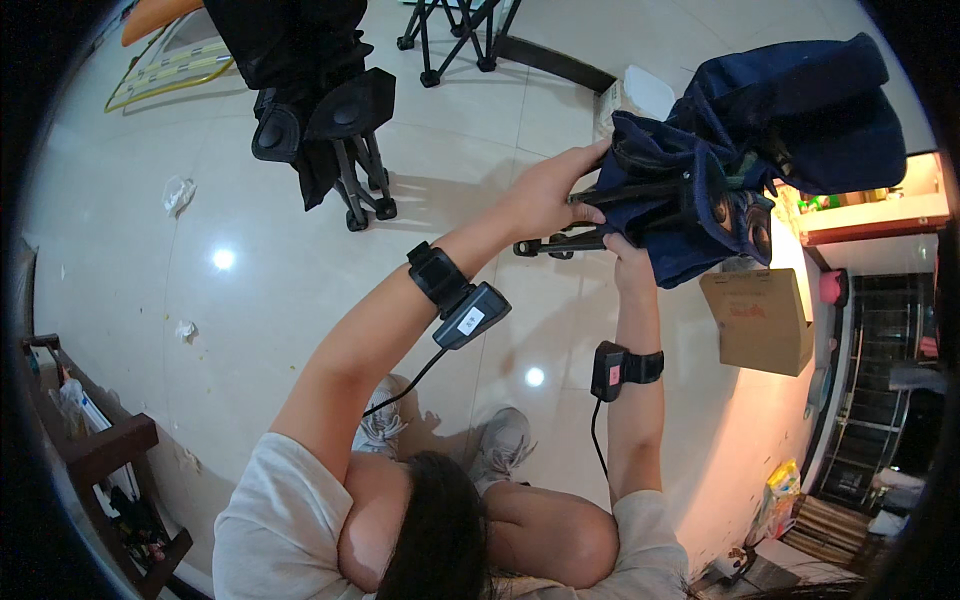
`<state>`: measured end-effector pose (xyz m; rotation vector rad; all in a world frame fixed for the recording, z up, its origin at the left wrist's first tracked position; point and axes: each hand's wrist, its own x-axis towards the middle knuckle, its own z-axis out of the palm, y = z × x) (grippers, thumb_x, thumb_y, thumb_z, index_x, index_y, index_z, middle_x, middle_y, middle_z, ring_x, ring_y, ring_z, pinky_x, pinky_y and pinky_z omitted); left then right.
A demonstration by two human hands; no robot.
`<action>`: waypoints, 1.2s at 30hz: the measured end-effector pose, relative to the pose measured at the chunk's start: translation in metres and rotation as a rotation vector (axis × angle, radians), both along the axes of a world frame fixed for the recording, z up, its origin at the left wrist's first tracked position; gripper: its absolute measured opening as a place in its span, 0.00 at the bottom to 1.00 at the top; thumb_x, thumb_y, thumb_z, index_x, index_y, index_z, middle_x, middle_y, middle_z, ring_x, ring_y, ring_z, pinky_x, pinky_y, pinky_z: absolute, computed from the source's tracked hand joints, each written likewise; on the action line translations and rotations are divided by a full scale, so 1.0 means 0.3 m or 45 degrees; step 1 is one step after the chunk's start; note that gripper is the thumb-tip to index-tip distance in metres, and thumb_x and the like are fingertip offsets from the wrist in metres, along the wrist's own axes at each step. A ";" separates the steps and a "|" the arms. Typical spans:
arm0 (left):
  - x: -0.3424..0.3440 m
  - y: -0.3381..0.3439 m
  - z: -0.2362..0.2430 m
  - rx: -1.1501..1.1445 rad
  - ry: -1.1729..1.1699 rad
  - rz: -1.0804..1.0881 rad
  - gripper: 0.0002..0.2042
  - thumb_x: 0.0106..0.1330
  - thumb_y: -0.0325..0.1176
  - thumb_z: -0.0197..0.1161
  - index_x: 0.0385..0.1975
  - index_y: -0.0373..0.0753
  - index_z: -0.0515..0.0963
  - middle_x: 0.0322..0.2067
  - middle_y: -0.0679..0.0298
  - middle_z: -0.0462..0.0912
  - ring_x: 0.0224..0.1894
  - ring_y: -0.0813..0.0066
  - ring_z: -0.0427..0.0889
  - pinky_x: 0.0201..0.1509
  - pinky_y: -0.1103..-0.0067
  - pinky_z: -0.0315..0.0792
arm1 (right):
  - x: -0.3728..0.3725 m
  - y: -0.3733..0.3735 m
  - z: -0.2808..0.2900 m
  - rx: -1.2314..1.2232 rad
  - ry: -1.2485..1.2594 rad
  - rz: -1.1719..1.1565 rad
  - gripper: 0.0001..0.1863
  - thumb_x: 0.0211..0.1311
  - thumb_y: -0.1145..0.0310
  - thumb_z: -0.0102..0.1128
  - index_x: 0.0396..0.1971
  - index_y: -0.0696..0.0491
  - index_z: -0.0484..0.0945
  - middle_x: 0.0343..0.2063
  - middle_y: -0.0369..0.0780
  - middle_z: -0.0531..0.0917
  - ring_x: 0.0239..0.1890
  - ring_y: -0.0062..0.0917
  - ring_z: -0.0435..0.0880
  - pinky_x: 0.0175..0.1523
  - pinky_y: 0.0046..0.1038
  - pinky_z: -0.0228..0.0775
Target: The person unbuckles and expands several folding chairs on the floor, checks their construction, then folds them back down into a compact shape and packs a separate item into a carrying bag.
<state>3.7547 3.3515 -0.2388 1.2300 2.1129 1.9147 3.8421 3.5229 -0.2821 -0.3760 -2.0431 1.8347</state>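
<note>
A folded navy-blue fabric chair (820, 100) with dark metal legs is held up at the upper right. My left hand (555, 195) grips it at the left side of the fabric and frame, its fingers partly behind the chair. My right hand (632, 260) holds it lower down, at the underside near the legs; its fingers are mostly hidden by the fabric. Left of my hands, a black folded chair (315, 100) stands on the pale tiled floor (450, 150).
A cardboard box (755, 320) is below the blue chair at right. A black frame (460, 40) stands at the top, beside a pale container (635, 95). A yellow folding item (165, 75) lies upper left. A dark wooden rack (110, 450) is at lower left; paper scraps (180, 195) dot the floor.
</note>
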 end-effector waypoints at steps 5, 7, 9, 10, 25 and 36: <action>-0.006 -0.060 -0.061 -0.007 -0.126 -0.076 0.33 0.49 0.26 0.65 0.56 0.37 0.58 0.54 0.52 0.66 0.57 0.64 0.65 0.57 0.75 0.61 | 0.004 -0.118 0.097 -0.083 0.051 -0.096 0.27 0.33 0.86 0.51 0.43 0.61 0.68 0.40 0.38 0.73 0.44 0.27 0.72 0.53 0.26 0.61; 0.011 -0.078 -0.108 -0.065 -0.311 -0.033 0.32 0.50 0.30 0.64 0.56 0.36 0.58 0.52 0.51 0.66 0.55 0.63 0.66 0.56 0.73 0.62 | 0.013 -0.131 0.113 -0.131 0.032 -0.135 0.26 0.34 0.87 0.51 0.42 0.62 0.69 0.39 0.37 0.73 0.42 0.26 0.73 0.50 0.25 0.63; 0.032 -0.100 -0.187 -0.137 -0.367 0.027 0.32 0.49 0.32 0.65 0.54 0.33 0.59 0.50 0.49 0.67 0.54 0.60 0.67 0.56 0.73 0.61 | 0.023 -0.177 0.150 -0.313 0.148 -0.214 0.24 0.34 0.89 0.51 0.39 0.61 0.70 0.37 0.37 0.73 0.38 0.24 0.73 0.46 0.23 0.66; 0.039 -0.119 -0.225 -0.214 -0.422 0.096 0.32 0.47 0.34 0.66 0.52 0.30 0.60 0.47 0.47 0.68 0.52 0.58 0.67 0.56 0.73 0.61 | 0.023 -0.187 0.153 -0.321 0.147 -0.209 0.24 0.34 0.89 0.51 0.39 0.61 0.70 0.37 0.37 0.73 0.38 0.24 0.73 0.46 0.23 0.66; 0.070 -0.164 -0.312 -0.355 -0.215 0.303 0.40 0.41 0.32 0.70 0.57 0.36 0.56 0.51 0.52 0.63 0.55 0.60 0.64 0.59 0.72 0.58 | 0.014 -0.181 0.185 -0.331 0.235 -0.233 0.26 0.33 0.89 0.51 0.42 0.62 0.68 0.36 0.38 0.73 0.38 0.26 0.74 0.45 0.23 0.66; 0.055 -0.069 -0.341 -0.278 -0.064 0.329 0.26 0.53 0.27 0.57 0.53 0.31 0.58 0.35 0.47 0.73 0.35 0.48 0.74 0.38 0.64 0.69 | -0.069 -0.121 -0.298 0.203 -0.036 -0.065 0.28 0.40 0.78 0.60 0.48 0.59 0.65 0.44 0.40 0.71 0.46 0.29 0.71 0.51 0.27 0.63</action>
